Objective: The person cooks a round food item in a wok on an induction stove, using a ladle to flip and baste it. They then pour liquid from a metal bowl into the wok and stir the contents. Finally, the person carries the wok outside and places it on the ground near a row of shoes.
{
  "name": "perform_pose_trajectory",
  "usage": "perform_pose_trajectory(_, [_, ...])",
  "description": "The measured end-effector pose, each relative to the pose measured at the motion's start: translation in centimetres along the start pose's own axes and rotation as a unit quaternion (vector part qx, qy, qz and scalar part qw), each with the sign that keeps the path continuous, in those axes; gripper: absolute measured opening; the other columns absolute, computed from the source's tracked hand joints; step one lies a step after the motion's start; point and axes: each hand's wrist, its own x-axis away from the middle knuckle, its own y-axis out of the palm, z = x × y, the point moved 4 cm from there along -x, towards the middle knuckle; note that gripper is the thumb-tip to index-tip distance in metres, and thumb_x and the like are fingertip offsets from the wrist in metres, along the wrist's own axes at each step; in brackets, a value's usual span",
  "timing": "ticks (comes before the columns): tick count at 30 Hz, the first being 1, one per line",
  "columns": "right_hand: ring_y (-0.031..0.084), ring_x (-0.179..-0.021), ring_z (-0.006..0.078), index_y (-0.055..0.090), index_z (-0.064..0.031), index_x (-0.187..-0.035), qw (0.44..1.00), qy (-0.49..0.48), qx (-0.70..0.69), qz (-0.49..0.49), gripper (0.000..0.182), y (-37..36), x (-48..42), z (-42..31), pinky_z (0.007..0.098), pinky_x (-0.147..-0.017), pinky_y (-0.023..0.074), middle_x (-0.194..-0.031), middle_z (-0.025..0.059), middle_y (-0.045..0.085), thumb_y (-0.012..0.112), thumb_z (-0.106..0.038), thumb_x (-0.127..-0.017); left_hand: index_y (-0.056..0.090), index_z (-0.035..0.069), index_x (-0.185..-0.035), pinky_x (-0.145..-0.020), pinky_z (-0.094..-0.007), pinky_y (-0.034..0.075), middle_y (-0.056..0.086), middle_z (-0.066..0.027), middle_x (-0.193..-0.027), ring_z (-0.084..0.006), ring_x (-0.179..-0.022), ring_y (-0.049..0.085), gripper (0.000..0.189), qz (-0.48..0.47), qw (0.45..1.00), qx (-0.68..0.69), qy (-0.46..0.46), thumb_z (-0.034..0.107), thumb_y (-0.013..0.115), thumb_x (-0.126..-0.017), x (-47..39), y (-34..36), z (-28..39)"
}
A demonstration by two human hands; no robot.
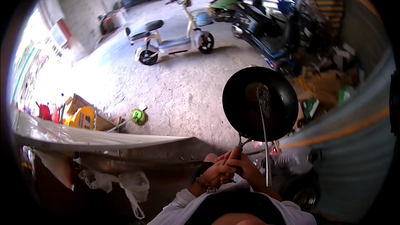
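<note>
A round black wok [240,100] is held out over the concrete floor by its brown wooden handle [234,154]. My left hand [215,173], with a bracelet at its wrist, and my right hand [245,165] are both closed around that handle, close together. A long metal utensil [265,137] lies in the wok, its head near the middle among dark, grainy bits [265,98]. Its shaft crosses the near rim and ends above my right forearm; the form of its head cannot be made out.
A white electric scooter [175,42] stands ahead, with darker scooters [262,31] beyond at the right. A plastic-covered surface [93,139] runs along the left. Cardboard and litter [328,84] lie at the right beside a grey-blue sheet [353,150]. A plastic bag [136,186] hangs at lower left.
</note>
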Motion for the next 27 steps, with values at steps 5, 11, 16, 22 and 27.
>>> perform_pose_trajectory(5, [0.054, -0.107, 0.0323, 0.050, 0.0009, -0.100, 0.994, 0.094, -0.014, -0.059, 0.026, -4.5, -8.5, -2.6, 0.0419, -0.093, 0.0464, -0.112, 0.0229, 0.055, 0.061, -0.008, -0.079, 0.049, 0.009, -0.087, -0.034, -0.0218, 0.036, 0.049, -0.0029, -0.058, -0.0124, -0.040, 0.047, 0.011, 0.008, 0.994, 0.102, 0.048, 0.006, 0.058, -0.082, -5.0, -2.6, 4.8])
perform_pose_trajectory(11, [0.055, -0.106, 0.0340, 0.049, -0.0024, -0.101, 0.989, 0.109, 0.019, -0.101, 0.027, -8.1, -18.9, -5.3, 0.0432, -0.089, 0.0486, -0.110, 0.0256, 0.055, 0.061, -0.008, -0.078, 0.044, 0.009, -0.105, -0.032, -0.0185, 0.040, 0.048, -0.0043, -0.061, -0.0120, -0.040, 0.050, 0.029, 0.052, 0.976, 0.140, 0.162, -0.001, 0.057, -0.081, -10.0, -4.3, 12.8])
perform_pose_trajectory(16, [0.056, -0.103, 0.0341, 0.048, -0.0014, -0.102, 0.975, 0.143, 0.045, -0.164, 0.027, -4.5, -31.4, -10.1, 0.0429, -0.090, 0.0482, -0.110, 0.0260, 0.054, 0.061, -0.010, -0.079, 0.042, 0.010, -0.097, -0.033, -0.0175, 0.038, 0.045, -0.0020, -0.057, -0.0085, -0.039, 0.046, 0.021, 0.064, 0.970, 0.141, 0.188, 0.004, 0.058, -0.084, -11.7, -8.9, 23.7])
perform_pose_trajectory(22, [0.057, -0.103, 0.0329, 0.050, 0.0015, -0.102, 0.954, 0.207, 0.055, -0.211, 0.028, -1.9, -46.6, -11.8, 0.0434, -0.092, 0.0474, -0.110, 0.0253, 0.055, 0.061, -0.011, -0.080, 0.044, 0.010, -0.088, -0.032, -0.0179, 0.038, 0.048, -0.0003, -0.054, -0.0083, -0.037, 0.048, 0.014, 0.085, 0.951, 0.151, 0.257, 0.008, 0.057, -0.085, -12.6, -15.7, 35.8])
perform_pose_trajectory(27, [0.058, -0.100, 0.0319, 0.051, 0.0036, -0.104, 0.911, 0.285, 0.103, -0.279, 0.029, 2.6, -63.2, -12.2, 0.0421, -0.089, 0.0488, -0.113, 0.0254, 0.054, 0.062, -0.008, -0.080, 0.042, 0.011, -0.089, -0.031, -0.0175, 0.036, 0.047, 0.0006, -0.056, -0.0067, -0.037, 0.045, 0.018, 0.138, 0.914, 0.151, 0.350, 0.006, 0.059, -0.084, -11.4, -22.6, 49.1])
